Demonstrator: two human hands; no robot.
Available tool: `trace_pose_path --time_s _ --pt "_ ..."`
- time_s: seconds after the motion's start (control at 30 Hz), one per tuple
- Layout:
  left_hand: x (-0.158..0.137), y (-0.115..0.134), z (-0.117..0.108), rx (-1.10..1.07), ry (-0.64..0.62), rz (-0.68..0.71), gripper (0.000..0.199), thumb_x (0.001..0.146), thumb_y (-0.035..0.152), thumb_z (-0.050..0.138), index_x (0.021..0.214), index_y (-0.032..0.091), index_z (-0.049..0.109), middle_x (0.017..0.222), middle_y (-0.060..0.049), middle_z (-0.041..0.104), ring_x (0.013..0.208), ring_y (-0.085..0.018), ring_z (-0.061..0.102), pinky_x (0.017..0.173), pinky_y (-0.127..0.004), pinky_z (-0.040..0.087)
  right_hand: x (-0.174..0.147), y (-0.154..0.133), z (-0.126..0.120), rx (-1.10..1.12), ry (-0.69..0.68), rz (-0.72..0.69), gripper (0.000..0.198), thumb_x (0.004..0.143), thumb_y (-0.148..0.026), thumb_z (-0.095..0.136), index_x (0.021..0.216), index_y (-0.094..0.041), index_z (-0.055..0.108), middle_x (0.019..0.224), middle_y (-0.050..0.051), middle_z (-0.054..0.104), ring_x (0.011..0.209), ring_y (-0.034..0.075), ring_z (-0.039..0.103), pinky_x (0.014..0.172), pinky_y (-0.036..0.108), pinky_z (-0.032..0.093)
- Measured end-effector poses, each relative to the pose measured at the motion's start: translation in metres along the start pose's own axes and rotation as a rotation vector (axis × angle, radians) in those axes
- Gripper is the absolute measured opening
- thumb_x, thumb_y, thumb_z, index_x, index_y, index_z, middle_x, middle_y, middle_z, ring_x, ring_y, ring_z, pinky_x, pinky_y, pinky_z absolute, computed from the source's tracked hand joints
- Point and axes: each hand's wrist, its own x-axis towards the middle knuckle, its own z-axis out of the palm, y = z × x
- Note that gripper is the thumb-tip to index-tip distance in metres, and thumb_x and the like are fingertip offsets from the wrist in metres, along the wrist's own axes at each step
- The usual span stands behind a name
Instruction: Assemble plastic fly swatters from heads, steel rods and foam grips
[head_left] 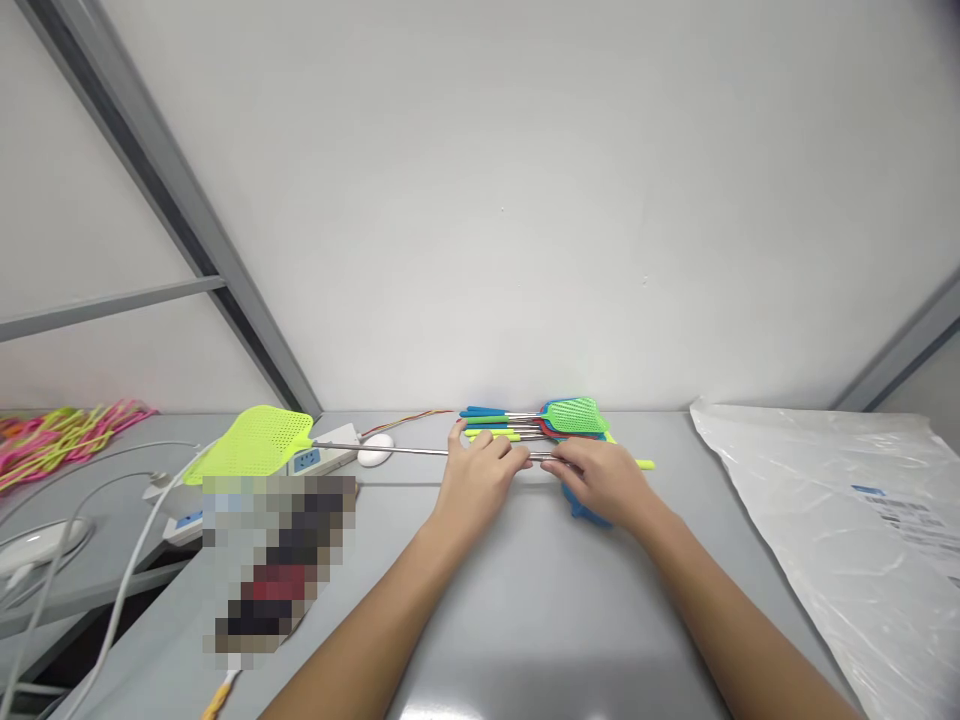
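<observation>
A: How are the hands gripping?
B: Both are closed, with little gap in either. The left hand [484,470] is curled over a thin metal rod [420,451], back of the hand upward. The right hand [600,480] pinches the same rod just beside it; the two sets of fingertips nearly meet, and a short stretch of metal shows there.

A: What does the rod belong to?
B: A yellow-green fly swatter [259,440], lying crosswise. Its perforated head is well out to the left of the hands, and the handle tip pokes out past the right hand.

A: Any containers?
B: On the right of the grey desk [540,620] lies a crinkled, whitish plastic wrapper [840,520] with a printed label. I cannot tell whether anything is inside.

A: What else is near the grip?
B: Just beyond the hands, by the wall, is a pile of swatters [574,416] in green, blue and red, handles to the left. A blue shape [589,510] shows below the right hand, partly hidden. Under the rod, towards the swatter's head, sit a rounded white object [375,458] and a power strip [330,455].
</observation>
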Motion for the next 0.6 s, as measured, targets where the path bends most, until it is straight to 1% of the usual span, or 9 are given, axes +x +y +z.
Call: trace_pose_path --time_s 0.1,0.27,0.37,0.47,0.53,0.6 --pt "0.003 -0.001 0.0 0.006 0.011 -0.014 0.019 0.095 0.03 0.043 0.089 0.026 0.062 0.078 0.001 0.064 0.077 -0.015 0.051 0.106 -0.051 0.016 0.0 0.007 -0.006 0.007 -0.002 0.024 0.036 0.095 -0.046 0.038 0.079 -0.024 0.061 0.075 0.001 0.066 0.068 0.014 0.057 0.057 0.025 0.03" --pt "0.003 -0.004 0.003 0.023 0.01 -0.042 0.016 0.093 0.023 0.046 0.09 0.027 0.061 0.076 0.001 0.064 0.077 -0.016 0.051 0.106 -0.053 0.016 -0.004 0.028 -0.021 0.011 -0.037 0.099 0.037 0.093 -0.048 0.041 0.073 -0.023 0.061 0.07 0.001 0.063 0.065 0.015 0.054 0.056 0.026 0.03" --pt "0.0 -0.002 0.007 0.026 0.014 -0.045 0.022 0.09 0.014 0.047 0.099 0.029 0.061 0.08 0.0 0.064 0.081 -0.017 0.052 0.105 -0.053 0.017 -0.007 0.036 -0.03 -0.002 -0.042 0.102 0.037 0.092 -0.048 0.043 0.073 -0.022 0.063 0.071 0.002 0.063 0.064 0.015 0.054 0.056 0.027 0.031" --pt "-0.003 0.001 0.012 0.022 0.044 -0.028 0.032 0.087 0.007 0.047 0.107 0.029 0.06 0.082 0.0 0.064 0.081 -0.016 0.052 0.105 -0.052 0.019 -0.008 0.034 -0.034 -0.042 -0.032 0.072 0.035 0.09 -0.048 0.046 0.074 -0.021 0.063 0.072 0.003 0.063 0.064 0.015 0.054 0.058 0.027 0.032" --pt "-0.004 0.004 0.016 0.023 0.072 -0.01 0.033 0.086 0.007 0.047 0.108 0.029 0.06 0.081 0.0 0.064 0.08 -0.016 0.052 0.105 -0.052 0.02 -0.008 0.025 -0.031 -0.051 -0.039 0.039 0.033 0.089 -0.049 0.049 0.08 -0.021 0.064 0.075 0.003 0.064 0.066 0.016 0.055 0.061 0.027 0.034" --pt "-0.005 0.008 0.018 0.019 0.096 0.006 0.03 0.088 0.011 0.048 0.108 0.03 0.06 0.081 0.0 0.064 0.081 -0.016 0.052 0.105 -0.053 0.019 -0.008 0.014 -0.026 -0.05 -0.055 0.003 0.029 0.089 -0.047 0.05 0.086 -0.022 0.063 0.079 0.003 0.065 0.07 0.016 0.056 0.064 0.027 0.035"
